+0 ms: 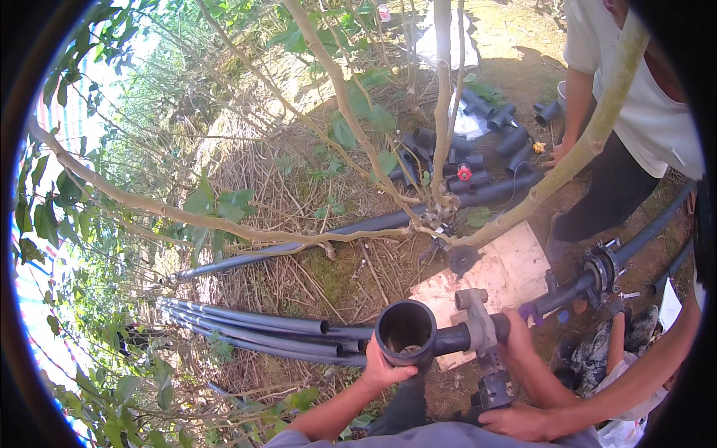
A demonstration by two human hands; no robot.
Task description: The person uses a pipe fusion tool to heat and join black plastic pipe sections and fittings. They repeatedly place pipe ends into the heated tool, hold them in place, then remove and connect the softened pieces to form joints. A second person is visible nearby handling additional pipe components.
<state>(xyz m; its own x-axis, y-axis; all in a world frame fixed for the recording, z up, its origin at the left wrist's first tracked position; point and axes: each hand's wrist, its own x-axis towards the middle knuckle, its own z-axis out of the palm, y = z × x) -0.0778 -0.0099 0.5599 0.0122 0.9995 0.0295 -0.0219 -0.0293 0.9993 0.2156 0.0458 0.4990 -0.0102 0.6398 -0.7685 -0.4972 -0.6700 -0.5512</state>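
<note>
My left hand (386,361) grips a black plastic pipe tee (406,333), its wide round mouth facing up towards me. The tee's side branch reaches right, against a grey metal pipe-fusion heating tool (477,325). On the tool's other side, my right hand (516,336) is wrapped around a short black pipe piece (499,326); the hand partly hides it. Below, a co-worker's hand (512,421) touches the dark lower body of the tool (496,386), its arm crossing over my right forearm. Whether the plastic ends sit on the tool's sockets is hard to see.
Tree branches (336,84) spread across the view. Long black pipes (252,327) lie left; black fittings (465,145), one red-handled valve (464,172) among them, lie beyond. A stained board (493,269) lies ahead. Right, clamps (602,271) hold a pipe; two people are near.
</note>
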